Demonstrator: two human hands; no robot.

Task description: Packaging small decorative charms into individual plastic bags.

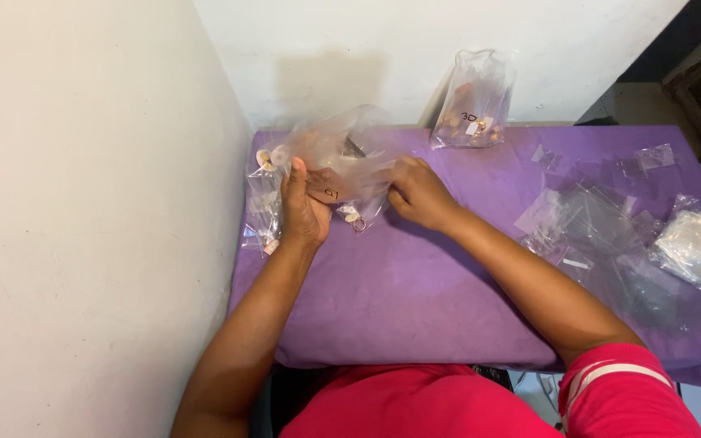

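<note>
Where the purple cloth meets the wall corner: we hold a clear plastic bag [338, 158] up off the table [415, 292], at the far left end, with both our hands on it.
Left hand: our left hand [302, 207] is closed on the bag's lower left part, thumb in front, fingers curled behind the film.
Right hand: our right hand [417, 193] pinches the bag's right edge, fingers bunched tight on the plastic.
Bag's feel: we judge it very light, limp and crinkly; the film looks slick, so a loose pinch could slide off.
Contents: small pale and brownish pieces sit low in the bag, and a small ring [359, 225] hangs at its bottom edge; we cannot tell whether that is inside or outside the film.
Where to take hold: we judge the edges and the top best, a fold of film pinched between thumb and fingers, with the weight of the pieces hanging below.
Risk: tilted mouth down, the small pieces could spill; the film itself seems unlikely to break.
Beside the left hand: small packets [263, 212] lie at the cloth's left edge.
Against the back wall: a second filled bag [474, 101] stands propped upright.
Right side: a heap of empty clear bags [610, 223] lies well apart from our hands.
</note>
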